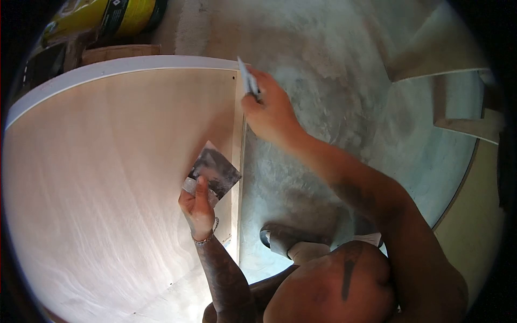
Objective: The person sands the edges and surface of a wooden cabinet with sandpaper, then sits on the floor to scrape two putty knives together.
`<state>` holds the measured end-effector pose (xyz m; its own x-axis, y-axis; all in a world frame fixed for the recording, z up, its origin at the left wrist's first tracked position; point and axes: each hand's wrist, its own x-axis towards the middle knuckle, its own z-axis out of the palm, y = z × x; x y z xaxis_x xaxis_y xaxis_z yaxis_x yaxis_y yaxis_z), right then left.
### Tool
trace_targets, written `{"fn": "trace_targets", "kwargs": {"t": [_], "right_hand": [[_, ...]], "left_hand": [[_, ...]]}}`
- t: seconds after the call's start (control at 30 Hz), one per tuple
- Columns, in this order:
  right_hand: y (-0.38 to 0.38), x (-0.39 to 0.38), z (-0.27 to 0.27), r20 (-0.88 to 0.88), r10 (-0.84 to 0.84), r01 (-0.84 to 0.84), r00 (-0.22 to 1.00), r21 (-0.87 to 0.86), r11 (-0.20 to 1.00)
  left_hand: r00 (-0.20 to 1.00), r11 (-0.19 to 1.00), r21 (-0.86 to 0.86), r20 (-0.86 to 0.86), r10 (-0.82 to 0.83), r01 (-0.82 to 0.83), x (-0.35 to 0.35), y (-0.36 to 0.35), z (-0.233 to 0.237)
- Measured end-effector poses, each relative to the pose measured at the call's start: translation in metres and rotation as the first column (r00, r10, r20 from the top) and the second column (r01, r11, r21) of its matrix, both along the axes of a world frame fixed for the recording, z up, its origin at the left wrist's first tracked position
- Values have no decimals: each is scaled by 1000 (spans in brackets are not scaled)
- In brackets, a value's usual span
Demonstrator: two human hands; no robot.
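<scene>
Head view: we look down on a large plywood panel (107,177) that fills the left half of the scene, with a white edge band (107,69) along its far side and a pale strip (237,161) along its right edge. Our left hand (198,210) sits over the panel close to that right edge. Its fingers are closed around the handle of a wide scraper (215,169), with one finger stretched up along the handle. The grey, smeared blade points away from us and lies against or just above the wood; we cannot tell which. A beaded bracelet (207,238) circles the left wrist.

Our right hand (272,110) is farther off, at the panel's far right corner. Its fingers are curled tight on a narrow tool (246,75), whose pale tip points toward the corner, just beside the white band. Whether the tip touches the wood we cannot tell.

To the right of the panel lies a dusty concrete floor (344,64). Our shoe (280,239) stands on it near the panel's edge, and our knee (334,285) is nearest of all. A yellow bag (107,16) lies beyond the panel at far left, and pale boards (458,102) rest at far right.
</scene>
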<state>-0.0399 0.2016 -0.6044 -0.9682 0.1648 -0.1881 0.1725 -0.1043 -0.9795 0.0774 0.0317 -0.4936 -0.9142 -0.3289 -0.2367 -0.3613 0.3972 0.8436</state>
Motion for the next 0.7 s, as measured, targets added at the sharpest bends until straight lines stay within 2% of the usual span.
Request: {"fn": "trace_targets", "kwargs": {"t": [0.07, 0.1, 0.13, 0.17, 0.23, 0.3, 0.37, 0.43, 0.7], "right_hand": [[6, 9, 3, -23, -14, 15, 1000, 32, 999], [9, 15, -2, 83, -17, 38, 996, -255, 966], [14, 18, -6, 194, 10, 92, 981, -515, 852], [18, 20, -11, 189, 19, 82, 982, -512, 855], [27, 20, -18, 331, 231, 79, 915, -707, 702], [32, 11, -19, 391, 273, 108, 879, -721, 684], [38, -3, -14, 442, 312, 137, 841, -732, 667], [44, -15, -11, 538, 316, 137, 781, -642, 754], [40, -27, -39, 373, 327, 75, 869, -750, 658]], "left_hand": [[1000, 1000, -6, 24, 6, -6, -1, -2, 4], [998, 1000, -19, 60, -3, 5, 0, -2, 4], [999, 1000, -14, 49, 12, -11, -1, 0, 3], [1000, 999, -41, 23, -3, 4, -1, 1, 2], [1000, 997, -70, 2, -18, 19, 2, 0, 1], [998, 1000, -14, 62, 18, -17, 4, -6, 1], [997, 1000, -26, 72, 16, -14, 4, -6, 3], [997, 999, -39, 81, 10, -7, 3, -5, 4], [997, 999, -53, 73, 4, 0, 3, -3, 3]]}}
